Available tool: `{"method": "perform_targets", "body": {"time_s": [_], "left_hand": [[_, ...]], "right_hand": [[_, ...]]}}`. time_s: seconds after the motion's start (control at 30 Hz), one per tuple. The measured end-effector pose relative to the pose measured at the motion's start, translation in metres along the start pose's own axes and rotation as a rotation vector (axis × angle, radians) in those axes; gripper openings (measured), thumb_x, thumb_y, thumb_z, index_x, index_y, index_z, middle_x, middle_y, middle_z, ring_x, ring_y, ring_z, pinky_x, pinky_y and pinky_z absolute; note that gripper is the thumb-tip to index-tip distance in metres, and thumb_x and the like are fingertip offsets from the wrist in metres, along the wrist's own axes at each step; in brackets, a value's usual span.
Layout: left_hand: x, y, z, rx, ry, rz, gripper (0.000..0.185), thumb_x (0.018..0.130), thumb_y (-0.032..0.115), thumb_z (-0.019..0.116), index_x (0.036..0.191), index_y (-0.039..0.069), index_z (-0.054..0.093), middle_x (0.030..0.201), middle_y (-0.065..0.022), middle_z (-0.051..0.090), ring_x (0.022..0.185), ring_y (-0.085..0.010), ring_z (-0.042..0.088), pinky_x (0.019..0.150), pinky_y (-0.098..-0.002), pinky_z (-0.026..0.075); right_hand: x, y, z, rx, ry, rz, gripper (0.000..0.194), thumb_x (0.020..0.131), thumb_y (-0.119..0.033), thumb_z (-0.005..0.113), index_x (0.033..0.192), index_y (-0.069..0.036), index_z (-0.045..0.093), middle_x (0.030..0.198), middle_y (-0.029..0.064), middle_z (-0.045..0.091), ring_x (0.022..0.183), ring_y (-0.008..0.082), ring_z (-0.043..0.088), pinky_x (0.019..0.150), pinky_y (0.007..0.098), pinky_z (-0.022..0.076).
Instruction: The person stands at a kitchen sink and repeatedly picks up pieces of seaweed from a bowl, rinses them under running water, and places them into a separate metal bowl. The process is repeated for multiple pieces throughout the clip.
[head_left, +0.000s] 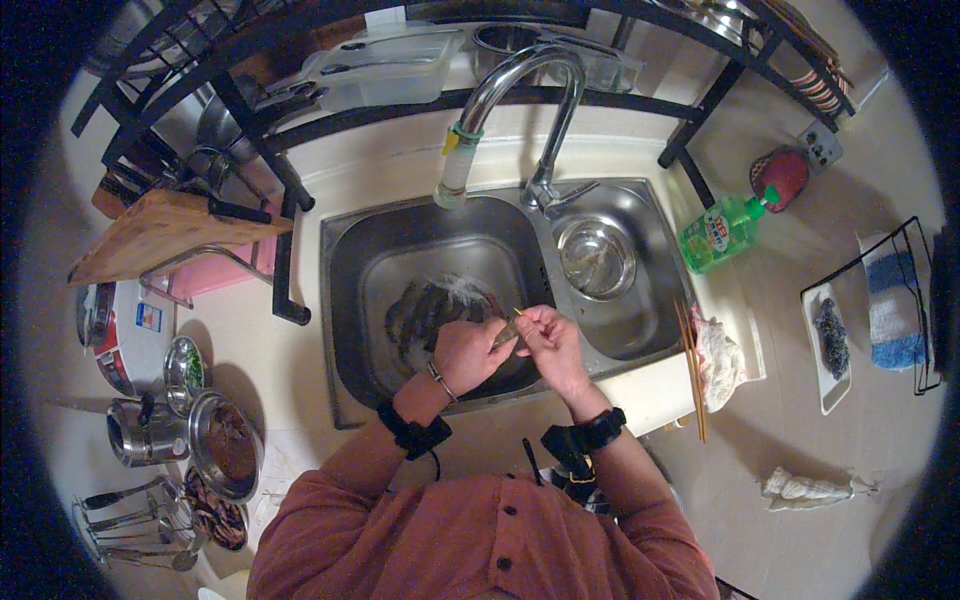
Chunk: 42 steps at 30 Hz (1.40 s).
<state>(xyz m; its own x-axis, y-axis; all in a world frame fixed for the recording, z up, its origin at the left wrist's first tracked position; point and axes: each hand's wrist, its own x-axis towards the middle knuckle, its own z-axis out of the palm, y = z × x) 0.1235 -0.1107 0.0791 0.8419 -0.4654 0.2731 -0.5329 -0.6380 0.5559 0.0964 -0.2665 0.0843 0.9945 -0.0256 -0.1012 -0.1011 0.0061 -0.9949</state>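
Observation:
Over the near right part of the large steel sink basin, my two hands are close together. My left hand grips a small greenish-brown item, partly hidden by its fingers. The fingertips of my right hand pinch its upper end, where a thin yellow-green tip shows. I cannot tell what the item is. Beneath my hands a dark heap lies on the basin floor, too blurred to name. In the smaller basin to the right stands a clear glass bowl with thin pieces inside.
A chrome faucet arches above the basins under a black rack. Green dish soap and chopsticks are at the right. A wooden cutting board, a bowl of chopped greens and a steel bowl stand left.

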Motion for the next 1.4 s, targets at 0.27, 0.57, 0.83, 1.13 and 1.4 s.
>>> {"method": "perform_targets", "body": {"time_s": [0.27, 0.57, 0.83, 1.13, 1.4], "left_hand": [[0.000, 0.000, -0.003, -0.002, 0.021, -0.004, 0.023, 0.077, 0.033, 0.064, 0.078, 0.011, 0.060, 0.061, -0.0144, 0.059, 0.054, -0.0332, 0.059, 0.048, -0.0426, 0.045], [0.003, -0.005, 0.000, -0.079, 0.107, -0.019, 0.022, 0.076, 0.031, 0.066, 0.079, 0.009, 0.061, 0.060, -0.0146, 0.058, 0.054, -0.0345, 0.058, 0.048, -0.0433, 0.045], [0.014, -0.012, 0.004, -0.181, 0.089, -0.105, 0.025, 0.076, 0.030, 0.066, 0.080, 0.006, 0.061, 0.066, -0.0160, 0.060, 0.062, -0.0349, 0.060, 0.055, -0.0416, 0.048], [0.066, -0.006, 0.022, -0.338, -0.069, -0.010, 0.025, 0.083, 0.027, 0.062, 0.082, 0.002, 0.059, 0.063, -0.0122, 0.057, 0.055, -0.0259, 0.055, 0.052, -0.0377, 0.045], [0.163, 0.004, 0.126, -1.159, -0.483, -0.667, 0.024, 0.091, 0.025, 0.045, 0.092, 0.002, 0.049, 0.061, -0.0055, 0.048, 0.043, -0.0197, 0.052, 0.037, -0.0299, 0.042]], "right_hand": [[0.003, 0.003, -0.006, -0.011, 0.034, 0.033, 0.015, 0.092, -0.017, 0.054, 0.092, -0.002, 0.058, 0.075, -0.0016, 0.056, 0.065, 0.0050, 0.052, 0.054, 0.0219, 0.0509], [-0.001, -0.006, -0.016, 0.129, 0.072, 0.121, 0.025, 0.094, -0.025, 0.051, 0.090, -0.003, 0.062, 0.062, -0.0053, 0.046, 0.052, 0.0035, 0.042, 0.053, 0.0235, 0.0511], [-0.003, -0.013, -0.034, 0.351, 0.074, 0.229, 0.021, 0.089, -0.017, 0.049, 0.092, -0.001, 0.062, 0.057, -0.0047, 0.035, 0.048, 0.0052, 0.033, 0.052, 0.0249, 0.0514], [-0.019, 0.003, -0.075, -0.044, 0.166, 0.243, 0.019, 0.089, -0.011, 0.052, 0.097, 0.003, 0.060, 0.067, -0.0002, 0.052, 0.053, 0.0052, 0.046, 0.053, 0.0244, 0.0536], [-0.052, 0.024, -0.130, 0.012, 0.294, 0.322, 0.018, 0.087, -0.014, 0.055, 0.090, 0.003, 0.060, 0.073, 0.0022, 0.057, 0.053, 0.0056, 0.048, 0.049, 0.0235, 0.0508]]}}
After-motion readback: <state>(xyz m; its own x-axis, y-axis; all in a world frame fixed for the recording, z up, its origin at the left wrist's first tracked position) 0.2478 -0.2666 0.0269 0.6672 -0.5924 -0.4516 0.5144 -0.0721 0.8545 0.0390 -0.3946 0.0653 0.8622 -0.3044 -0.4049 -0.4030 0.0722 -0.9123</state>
